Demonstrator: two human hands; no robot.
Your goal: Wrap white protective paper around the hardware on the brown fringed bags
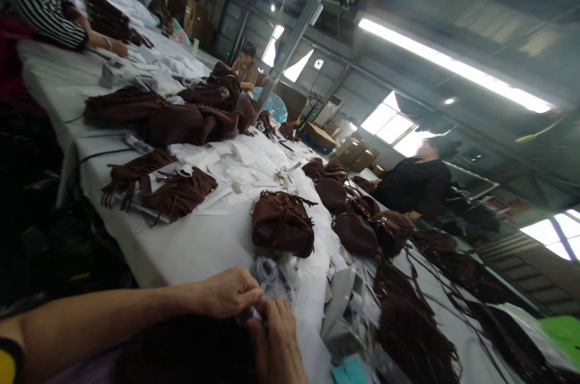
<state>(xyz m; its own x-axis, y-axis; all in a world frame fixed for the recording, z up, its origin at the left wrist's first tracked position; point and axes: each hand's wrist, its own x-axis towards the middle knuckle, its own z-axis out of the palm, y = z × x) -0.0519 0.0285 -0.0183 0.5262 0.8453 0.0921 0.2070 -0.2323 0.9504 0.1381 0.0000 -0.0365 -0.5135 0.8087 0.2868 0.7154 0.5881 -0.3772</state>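
At the bottom middle my left hand (231, 292) is closed in a pinch, its fingertips meeting those of my right hand (281, 336), whose fingers are also bent closed. Between them shows a bit of something small and greyish-white, too hidden to name. A very dark mass (190, 348), its kind unclear, lies just below both hands. Right behind my fingers is a coil of pale cord or strip (266, 270). A brown leather bag (283, 224) stands on the white table (222, 233) just beyond.
Brown fringed pieces (181, 191) lie at the left, with more brown bags (181, 121) behind. Bags and dark fringed leather (408, 317) line the right side near a grey box (342, 311). White paper (244, 157) covers the middle. A striped-sleeved person (45, 9) and a dark-clothed person (412, 182) stand nearby.
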